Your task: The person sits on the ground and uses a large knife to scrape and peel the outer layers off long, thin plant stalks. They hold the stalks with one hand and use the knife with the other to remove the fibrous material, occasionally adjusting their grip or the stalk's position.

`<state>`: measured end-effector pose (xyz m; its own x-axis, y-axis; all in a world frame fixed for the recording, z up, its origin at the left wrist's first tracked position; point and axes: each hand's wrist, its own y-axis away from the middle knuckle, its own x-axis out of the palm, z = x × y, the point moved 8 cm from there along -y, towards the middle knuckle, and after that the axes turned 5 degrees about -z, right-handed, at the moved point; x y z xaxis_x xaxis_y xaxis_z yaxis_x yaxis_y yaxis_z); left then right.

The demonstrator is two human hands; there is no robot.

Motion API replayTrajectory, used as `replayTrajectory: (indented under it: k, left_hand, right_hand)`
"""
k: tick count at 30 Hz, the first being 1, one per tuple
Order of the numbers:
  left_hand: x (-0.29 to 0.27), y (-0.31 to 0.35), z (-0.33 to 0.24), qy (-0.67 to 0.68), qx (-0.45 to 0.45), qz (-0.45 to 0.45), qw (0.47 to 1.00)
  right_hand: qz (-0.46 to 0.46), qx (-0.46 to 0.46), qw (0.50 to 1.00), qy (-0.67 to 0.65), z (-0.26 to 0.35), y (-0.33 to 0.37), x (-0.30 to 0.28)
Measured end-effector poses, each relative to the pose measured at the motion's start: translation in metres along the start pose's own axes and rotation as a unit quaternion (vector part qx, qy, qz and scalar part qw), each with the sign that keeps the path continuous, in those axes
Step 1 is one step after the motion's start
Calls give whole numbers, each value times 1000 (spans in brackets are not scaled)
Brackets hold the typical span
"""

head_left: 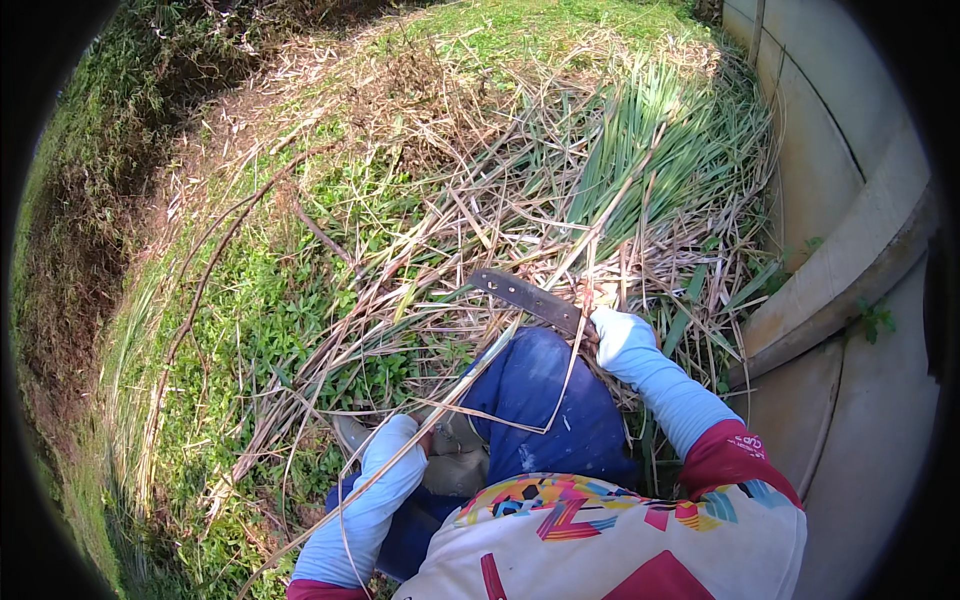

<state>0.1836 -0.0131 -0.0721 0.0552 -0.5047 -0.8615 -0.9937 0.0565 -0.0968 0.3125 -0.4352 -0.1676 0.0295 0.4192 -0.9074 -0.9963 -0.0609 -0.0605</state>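
My right hand [622, 336], covered by the white end of a light blue sleeve, is closed around the end of a dark, flat metal blade [525, 298] with small holes. The blade points left over dry stalks, just beyond my blue-trousered knee [535, 400]. Beside the hand stands a clump of long green leaves [650, 150] with dry brown leaves at its base. My left hand [427, 440] is low, near my boot [460, 470], mostly hidden by its sleeve, so its fingers cannot be made out. A long dry leaf [420, 432] crosses over that forearm and my knee.
A pale concrete wall [830, 110] with a sloping buttress [840, 270] stands close on the right. Cut dry stalks [330, 360] lie over low green weeds. A bent brown branch [215, 265] lies to the left, with dense brush [120, 120] beyond.
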Motion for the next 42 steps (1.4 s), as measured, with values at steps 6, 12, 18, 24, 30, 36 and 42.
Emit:
replayTrajectory:
  k: [6, 12, 18, 24, 30, 36, 42]
  left_hand:
    - [-55, 39, 2, -78, -54, 28, 995]
    - [-80, 26, -16, -156, -93, -23, 983]
    - [-113, 44, 1, -188, -79, -48, 978]
    - [-118, 61, 4, -204, -43, -34, 977]
    - [-114, 48, 3, -171, -63, -52, 982]
    - [-113, 34, -14, -253, -33, 4, 967]
    - [-108, 37, -16, -208, -83, 27, 974]
  right_hand:
    - [-16, 124, 990, 64, -76, -53, -87]
    - [-96, 39, 995, 7, 18, -36, -85]
    - [-22, 35, 998, 56, 4, -46, -63]
    - [-155, 210, 965, -39, -70, -58, -100]
    - [-6, 12, 1000, -22, 51, 1, -49]
    - [-46, 21, 989, -136, 56, 25, -45]
    - [-123, -102, 984, -75, 82, 30, -63]
